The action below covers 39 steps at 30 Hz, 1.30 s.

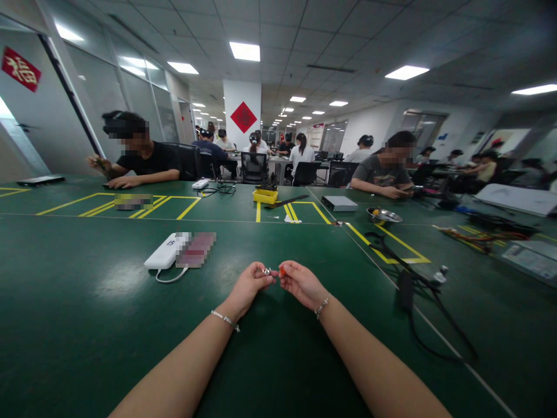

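Just above the green table, my two hands meet with their fingertips close together. My left hand (251, 287) pinches a small shiny metal piece (267, 271) between thumb and fingers; its exact kind is too small to make out. In my right hand (303, 283), a small orange piece (282, 271) is held at the fingertips, facing the metal one. Whether the two pieces touch, I cannot tell. Both wrists wear a bracelet.
A white power bank (166, 252) with a cable lies at the left beside a blurred flat item (196, 250). Black cables (430, 290) run along the right. Farther back are a yellow bin (265, 197), a grey box (339, 203) and a metal bowl (384, 215). People sit across the table.
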{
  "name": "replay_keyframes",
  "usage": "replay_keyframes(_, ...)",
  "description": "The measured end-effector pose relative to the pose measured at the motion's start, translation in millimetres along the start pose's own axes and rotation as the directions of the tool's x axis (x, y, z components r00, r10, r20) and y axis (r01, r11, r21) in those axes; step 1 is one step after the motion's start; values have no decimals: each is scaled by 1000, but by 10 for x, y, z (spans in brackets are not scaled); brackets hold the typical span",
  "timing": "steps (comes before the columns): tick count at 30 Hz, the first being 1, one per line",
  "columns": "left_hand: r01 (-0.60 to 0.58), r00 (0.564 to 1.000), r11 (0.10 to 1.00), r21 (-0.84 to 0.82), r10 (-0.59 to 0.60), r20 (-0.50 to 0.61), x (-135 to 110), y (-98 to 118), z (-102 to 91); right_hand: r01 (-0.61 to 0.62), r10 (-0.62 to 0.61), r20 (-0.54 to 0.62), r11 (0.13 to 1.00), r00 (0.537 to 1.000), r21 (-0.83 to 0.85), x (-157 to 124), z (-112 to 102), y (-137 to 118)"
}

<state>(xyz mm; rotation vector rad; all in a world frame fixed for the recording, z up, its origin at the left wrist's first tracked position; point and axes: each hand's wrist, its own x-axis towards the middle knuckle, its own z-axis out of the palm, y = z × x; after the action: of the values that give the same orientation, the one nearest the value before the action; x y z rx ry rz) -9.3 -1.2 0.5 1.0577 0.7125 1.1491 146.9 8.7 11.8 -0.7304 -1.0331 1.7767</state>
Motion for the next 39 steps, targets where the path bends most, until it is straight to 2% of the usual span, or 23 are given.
replay_keyframes(4, 15, 999, 1000, 6, -14, -34, -4, 16, 22, 4, -4, -8, 1000, 1000, 16, 6, -24, 4)
replay_keyframes(11, -45, 997, 991, 123, 53, -64, 16, -16, 24, 18, -17, -19, 1000, 1000, 24, -11, -4, -16)
replay_keyframes(19, 25, 1000, 971, 237, -20, -24, 6, 10, 54, -4, 5, -32, 1000, 999, 28, -12, -12, -21)
replay_keyframes(27, 25, 997, 984, 177, -12, -75, 46, -44, -1, 7, -7, -25, 1000, 1000, 13, -12, -12, -11)
replay_keyframes(39, 15, 999, 952, 306, -2, -44, -4, 15, 36, -31, 31, -25, 999, 999, 29, -2, -7, -14)
